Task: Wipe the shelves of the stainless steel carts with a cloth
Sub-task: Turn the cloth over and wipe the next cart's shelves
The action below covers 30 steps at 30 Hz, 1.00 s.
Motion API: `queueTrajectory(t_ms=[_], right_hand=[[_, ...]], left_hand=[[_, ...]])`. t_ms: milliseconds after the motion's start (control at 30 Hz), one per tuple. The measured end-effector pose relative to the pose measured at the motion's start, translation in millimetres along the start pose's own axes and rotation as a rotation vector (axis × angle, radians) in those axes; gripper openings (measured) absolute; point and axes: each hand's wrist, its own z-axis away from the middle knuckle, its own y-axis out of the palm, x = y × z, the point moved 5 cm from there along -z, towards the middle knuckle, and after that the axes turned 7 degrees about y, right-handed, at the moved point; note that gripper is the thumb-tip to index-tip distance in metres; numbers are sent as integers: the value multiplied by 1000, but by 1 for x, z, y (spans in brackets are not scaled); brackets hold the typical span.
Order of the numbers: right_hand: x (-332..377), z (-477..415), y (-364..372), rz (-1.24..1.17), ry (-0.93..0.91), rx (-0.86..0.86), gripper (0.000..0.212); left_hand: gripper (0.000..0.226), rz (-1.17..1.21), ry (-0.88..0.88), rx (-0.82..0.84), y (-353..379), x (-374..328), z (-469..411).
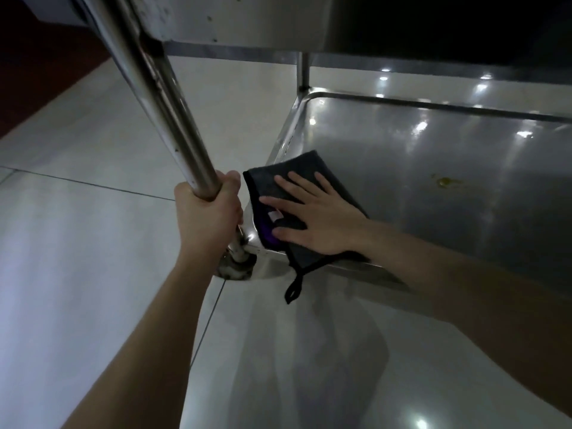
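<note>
Cloth [309,164] dark, pinned flat at near-left corner of cart shelf [433,168] under right hand [318,221], fingers spread and straight, left hand [207,209] curled round upright steel post [161,103], both forearms outstretched

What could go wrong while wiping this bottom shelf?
The yellowish spot lies apart from the cloth, so it may be missed or smeared. The right hand only presses flat on the cloth, which might slip from under it. The cloth's loop hangs over the shelf rim and could snag.
</note>
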Motion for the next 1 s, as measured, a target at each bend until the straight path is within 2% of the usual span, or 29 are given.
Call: queueTrajectory(t_ms=[67, 200, 300, 400, 567, 633, 700, 767, 867, 933, 1000], right_hand=[[-40, -20, -10, 18, 31, -1, 81], [-129, -90, -48, -3, 373, -52, 89], [-148, -130, -56, -23, 545, -84, 87], [-108, -137, -45, -29, 481, -66, 89], [-14, -65, -11, 22, 182, -33, 84], [2, -23, 1, 30, 65, -13, 81], [-11, 13, 0, 9, 17, 3, 77], [-45, 46, -7, 10, 56, -5, 76], [-108, 98, -20, 23, 243, -47, 80], [-129, 117, -22, 24, 326, -53, 85], [-130, 120, -22, 30, 336, -52, 86]], left_hand=[[38, -1, -4, -12, 0, 0, 1], [38, 31, -1, -21, -1, 2, 2], [41, 21, 2, -24, 0, 2, 1], [41, 10, 0, -35, -1, 2, -1], [43, -26, -20, -25, -2, -1, -1], [43, -38, -43, -19, -2, -1, -2], [40, -44, -58, -9, -4, 0, -2], [36, -60, -49, -8, -5, -1, -5], [34, -199, -17, -38, -4, -3, -6], [52, -410, -2, -215, -14, -3, 15], [66, -572, 138, -385, -17, -13, 58]])
